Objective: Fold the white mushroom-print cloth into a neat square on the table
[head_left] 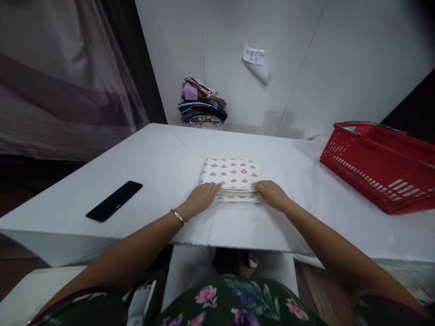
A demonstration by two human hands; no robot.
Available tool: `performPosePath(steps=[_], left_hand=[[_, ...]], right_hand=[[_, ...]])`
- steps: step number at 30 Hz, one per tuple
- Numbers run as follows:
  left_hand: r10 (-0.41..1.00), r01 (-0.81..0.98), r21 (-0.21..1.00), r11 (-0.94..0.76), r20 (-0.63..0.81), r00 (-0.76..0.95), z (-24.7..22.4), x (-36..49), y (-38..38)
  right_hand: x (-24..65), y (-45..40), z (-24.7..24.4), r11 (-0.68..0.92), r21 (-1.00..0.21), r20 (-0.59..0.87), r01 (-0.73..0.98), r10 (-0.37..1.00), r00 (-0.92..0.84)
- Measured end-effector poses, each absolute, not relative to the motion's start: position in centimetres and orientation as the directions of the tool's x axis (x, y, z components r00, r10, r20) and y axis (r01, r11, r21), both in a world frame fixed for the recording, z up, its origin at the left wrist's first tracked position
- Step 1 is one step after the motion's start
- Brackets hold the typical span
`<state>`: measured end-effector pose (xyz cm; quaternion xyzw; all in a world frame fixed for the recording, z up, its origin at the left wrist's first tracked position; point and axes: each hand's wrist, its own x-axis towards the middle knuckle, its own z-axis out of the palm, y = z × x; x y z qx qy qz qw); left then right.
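Observation:
A neatly folded white cloth point(233, 174) with grey, red and other small printed motifs lies on the white-covered table in front of me. Its near edge shows several stacked layers. My left hand point(203, 198) grips the near left corner, thumb along the edge and fingers partly hidden under or beside it. On the opposite corner, my right hand point(273, 194) is closed in the same way, its fingers curled at the cloth's side. Both forearms reach in from the bottom of the view, and a bracelet point(178, 217) circles the left wrist.
A black phone-like slab point(114, 201) lies on the table point(163, 158) at the left. At the right stands a red plastic basket point(377, 163) with metal handles. Folded clothes point(204, 106) are piled against the far wall, below and left of a taped paper note point(254, 55).

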<state>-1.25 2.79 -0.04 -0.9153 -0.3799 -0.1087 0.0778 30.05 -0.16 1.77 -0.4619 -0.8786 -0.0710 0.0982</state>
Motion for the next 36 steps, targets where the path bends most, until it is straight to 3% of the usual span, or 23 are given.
performPosePath(steps=[13, 24, 32, 36], left_hand=[[0.767, 0.752, 0.15, -0.642, 0.152, 0.624, 2.1, -1.6, 3.8], [0.796, 0.774, 0.189, -0.605, 0.131, 0.591, 2.1, -1.6, 4.4], [0.821, 0.798, 0.201, -0.569, 0.087, 0.564, 2.7, -1.5, 4.3], [0.816, 0.789, 0.211, -0.577, 0.121, 0.565, 2.3, -1.7, 4.1]], right_hand=[[29.0, -0.9, 1.0, 0.582, 0.109, 0.411, 0.806, 0.712, -0.569], [26.4, -1.3, 0.5, 0.636, 0.178, 0.484, 0.751, 0.608, -0.629], [26.0, -0.6, 0.3, 0.532, 0.192, 0.477, 0.825, 0.684, -0.552], [26.7, -0.6, 0.4, 0.555, 0.209, 0.472, 0.805, 0.664, -0.58]])
